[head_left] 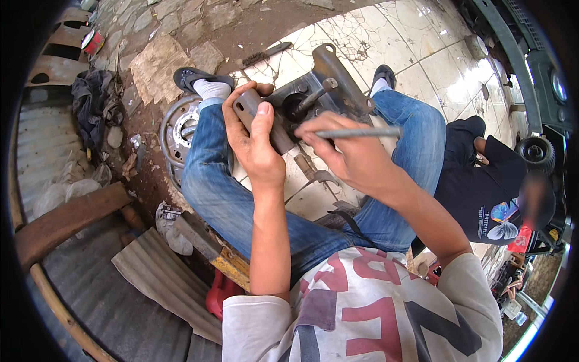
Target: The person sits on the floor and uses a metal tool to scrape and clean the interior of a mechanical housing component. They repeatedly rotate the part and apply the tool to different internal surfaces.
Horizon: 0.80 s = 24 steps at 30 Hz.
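Observation:
My left hand (259, 148) is wrapped round a short dark metal tube (278, 137) with a hole near its far end, the thumb pressed along its side. Close to the tube's near end is my right hand (365, 160), its fingers closed on a thin grey rod (362, 132) that points out to the right. Motion blurs the rod and fingertips, and I cannot make out what kind of tool it is. Just beyond both hands, a dark metal bracket assembly (332, 63) with a thick bolt (319, 92) stands on the tiles between my legs.
A steel wheel rim (175, 130) lies beside my left leg. Beyond my feet is a dark brush (265, 54) on cracked white tiles (386, 36). Another person (476, 175) is low down at my right. Corrugated sheets (163, 283) and a wooden plank (69, 223) lie at the left.

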{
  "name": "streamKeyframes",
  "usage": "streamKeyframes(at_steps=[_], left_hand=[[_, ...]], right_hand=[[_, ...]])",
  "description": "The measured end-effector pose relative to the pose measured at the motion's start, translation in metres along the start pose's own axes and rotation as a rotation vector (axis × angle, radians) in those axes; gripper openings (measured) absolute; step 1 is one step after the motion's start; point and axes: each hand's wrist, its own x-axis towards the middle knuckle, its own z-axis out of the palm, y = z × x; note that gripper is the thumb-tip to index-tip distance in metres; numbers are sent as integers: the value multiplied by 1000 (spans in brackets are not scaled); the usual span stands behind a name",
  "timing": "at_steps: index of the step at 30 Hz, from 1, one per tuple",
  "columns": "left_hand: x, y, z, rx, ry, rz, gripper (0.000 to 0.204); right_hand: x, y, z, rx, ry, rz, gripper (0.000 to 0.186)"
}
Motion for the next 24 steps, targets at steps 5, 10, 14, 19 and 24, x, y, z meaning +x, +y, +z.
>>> streamKeyframes(at_steps=[5,10,14,19,24], left_hand=[[1,3,6,21,16,-37,39],[5,-3,-3,-34,-5,3,33],[1,1,-1,-18,-4,-22,33],[3,-2,-1,-1,-20,-2,34],[1,-1,-4,-26,-19,-2,35]], right_hand=[[17,11,7,26,85,-3,12],[-6,8,11,5,86,-40,10],[5,10,15,-1,121,15,10],[-7,13,20,-29,180,-72,9],[-7,8,22,21,164,-2,9]])
